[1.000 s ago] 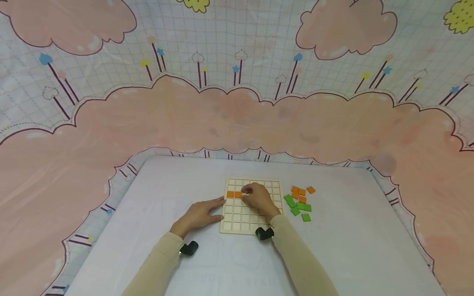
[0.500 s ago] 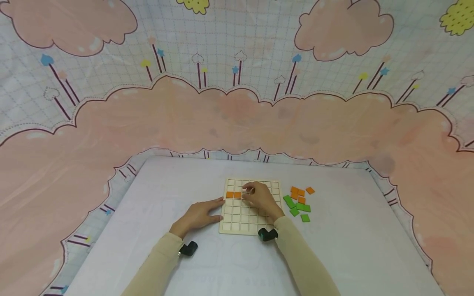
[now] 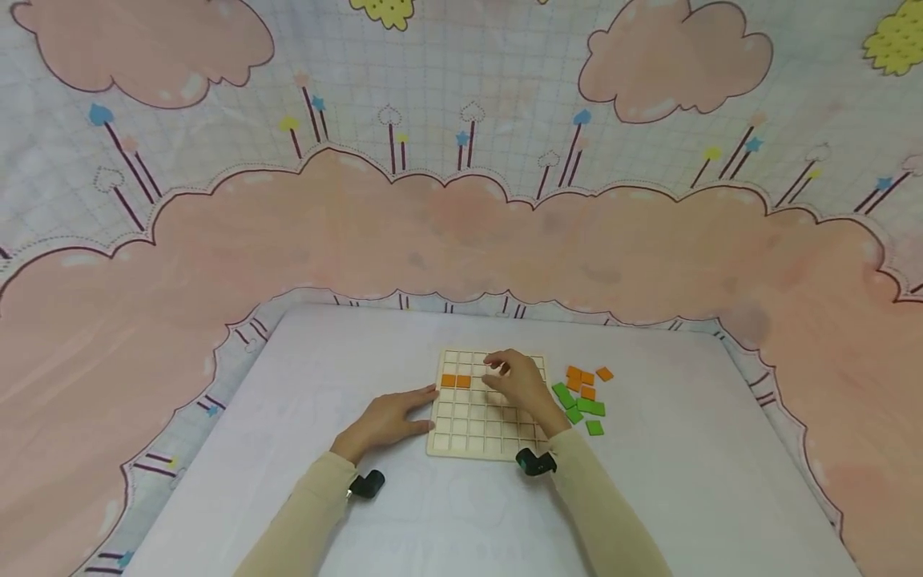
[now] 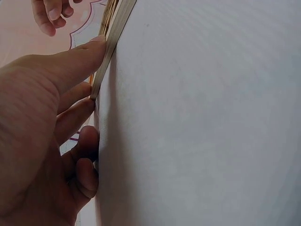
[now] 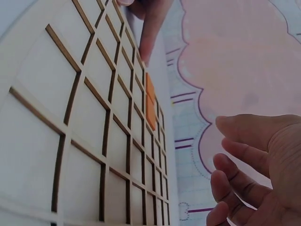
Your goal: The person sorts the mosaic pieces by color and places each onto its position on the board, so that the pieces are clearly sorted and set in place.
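Looks like only a small part done; has two orange tiles set on the grid board, side by side against the left edge, a bit toward the far side; shows lots of bare squares around them; has more orange tiles and some green tiles lying loose on the white table, just to the right of the board, orange at the far end and green at the near end; seems to leave most of the tiles off the board.

Holds the right hand up over the far part of the board, thumb apart from the bent fingers, with nothing to see between them; rests the left hand at the left edge of the board, thumb and fingers spread apart, touching the edge with the thumb and fingertips; wears light tan sleeves and a small black gadget at each wrist.

Uses a flat, smooth, pale table; has a big cloth hanging at the far side and around the left and right, pretty with pink clouds, blue stars on sticks and thin check lines; cannot tell about the room past the cloth.
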The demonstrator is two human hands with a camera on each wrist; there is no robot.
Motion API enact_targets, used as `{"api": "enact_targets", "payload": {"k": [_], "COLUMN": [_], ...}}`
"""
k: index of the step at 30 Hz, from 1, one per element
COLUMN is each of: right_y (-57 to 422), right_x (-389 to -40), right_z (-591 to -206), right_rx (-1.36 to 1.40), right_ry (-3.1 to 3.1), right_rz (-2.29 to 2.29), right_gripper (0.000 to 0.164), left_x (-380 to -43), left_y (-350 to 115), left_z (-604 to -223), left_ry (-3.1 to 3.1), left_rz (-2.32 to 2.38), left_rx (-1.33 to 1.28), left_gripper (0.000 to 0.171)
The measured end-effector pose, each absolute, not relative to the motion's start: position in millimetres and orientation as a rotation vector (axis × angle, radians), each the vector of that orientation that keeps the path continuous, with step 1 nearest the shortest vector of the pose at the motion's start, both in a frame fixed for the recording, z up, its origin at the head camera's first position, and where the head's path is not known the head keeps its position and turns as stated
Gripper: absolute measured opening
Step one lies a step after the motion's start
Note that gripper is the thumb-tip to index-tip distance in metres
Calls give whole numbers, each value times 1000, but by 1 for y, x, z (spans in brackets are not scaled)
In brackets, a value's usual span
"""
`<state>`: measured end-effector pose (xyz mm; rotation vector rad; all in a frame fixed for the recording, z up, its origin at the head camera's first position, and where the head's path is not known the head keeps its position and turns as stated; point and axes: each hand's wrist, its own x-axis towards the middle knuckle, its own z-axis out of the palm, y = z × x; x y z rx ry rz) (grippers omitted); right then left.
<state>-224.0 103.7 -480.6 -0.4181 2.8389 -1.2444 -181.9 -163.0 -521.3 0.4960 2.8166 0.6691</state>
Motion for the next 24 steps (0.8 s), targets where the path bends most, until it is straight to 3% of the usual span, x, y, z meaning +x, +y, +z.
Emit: {"api": "enact_targets", "payload": {"k": [24], "right_y": [162], "right_x": [-219], "right_z": [-478], "right_rx": [-391], "right_ry": [2966], "right_rz": [-1327], "right_gripper": [35], "left_x": [-186], "left_y": [-166], "left_z": [-523], "left_ry": [2820], "left_rz": [650], "left_rx": [582], "left_gripper": [63]}}
